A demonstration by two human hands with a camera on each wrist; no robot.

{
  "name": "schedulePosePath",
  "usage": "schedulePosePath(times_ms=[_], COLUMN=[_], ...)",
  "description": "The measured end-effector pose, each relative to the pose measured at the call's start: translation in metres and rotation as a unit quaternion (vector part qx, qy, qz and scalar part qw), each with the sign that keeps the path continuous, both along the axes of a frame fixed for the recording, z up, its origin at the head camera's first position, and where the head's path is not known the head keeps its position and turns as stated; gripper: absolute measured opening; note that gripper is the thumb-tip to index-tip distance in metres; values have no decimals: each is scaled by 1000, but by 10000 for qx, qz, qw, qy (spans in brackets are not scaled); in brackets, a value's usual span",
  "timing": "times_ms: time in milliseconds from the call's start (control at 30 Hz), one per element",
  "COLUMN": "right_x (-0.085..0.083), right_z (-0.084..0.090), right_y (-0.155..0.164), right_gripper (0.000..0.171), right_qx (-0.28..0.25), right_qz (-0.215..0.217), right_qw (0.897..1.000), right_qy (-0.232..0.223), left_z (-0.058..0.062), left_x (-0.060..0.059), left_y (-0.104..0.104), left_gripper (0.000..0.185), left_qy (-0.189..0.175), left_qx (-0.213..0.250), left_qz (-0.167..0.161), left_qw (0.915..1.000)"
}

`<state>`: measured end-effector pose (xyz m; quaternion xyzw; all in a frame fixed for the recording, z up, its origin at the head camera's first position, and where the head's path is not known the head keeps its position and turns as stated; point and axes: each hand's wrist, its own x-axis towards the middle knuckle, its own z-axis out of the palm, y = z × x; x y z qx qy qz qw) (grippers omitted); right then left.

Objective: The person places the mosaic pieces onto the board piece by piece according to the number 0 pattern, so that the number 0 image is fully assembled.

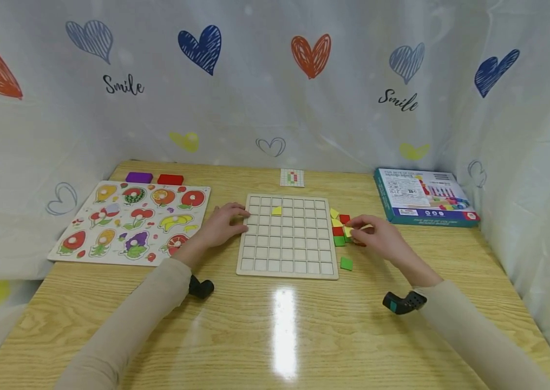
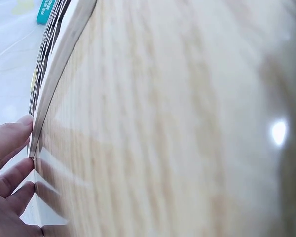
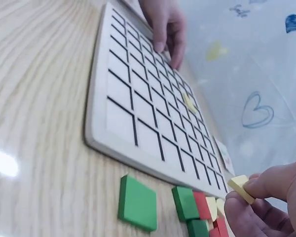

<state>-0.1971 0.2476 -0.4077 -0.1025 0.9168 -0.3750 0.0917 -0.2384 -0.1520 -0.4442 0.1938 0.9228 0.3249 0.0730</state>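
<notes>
A wooden grid board lies flat on the table, with one yellow tile that has a cut-off or rounded corner in a cell of its second row. My left hand rests at the board's left edge, thumb and fingertips touching the rim. Beyond the opposite edge, my right hand pinches a yellow tile between thumb and index finger, raised above the loose tiles. Red, yellow and green pieces lie in a small heap beside the board, partly hidden by that hand. One green square sits apart, nearer me.
A small pattern card lies behind the board. To the left is a fruit puzzle board, with a purple block and a red block behind it. A boxed bead set stands back right. A printed curtain surrounds the table.
</notes>
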Motion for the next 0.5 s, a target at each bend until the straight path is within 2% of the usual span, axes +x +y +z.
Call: schedulePosePath(times_ms=[167,500], right_x=[-24,-57], right_z=[-1,-4], right_y=[-29,-81], right_gripper=[26,22], right_qx=[-542,-734], right_qz=[5,-188], right_qw=[9981,9964], right_qy=[-291,-374], left_z=[-1,-2], left_x=[0,-1], left_y=[0,0], left_gripper=[38,38], left_qy=[-24,17], left_qx=[-2,-41], left_qz=[12,34], left_qw=[10000,10000])
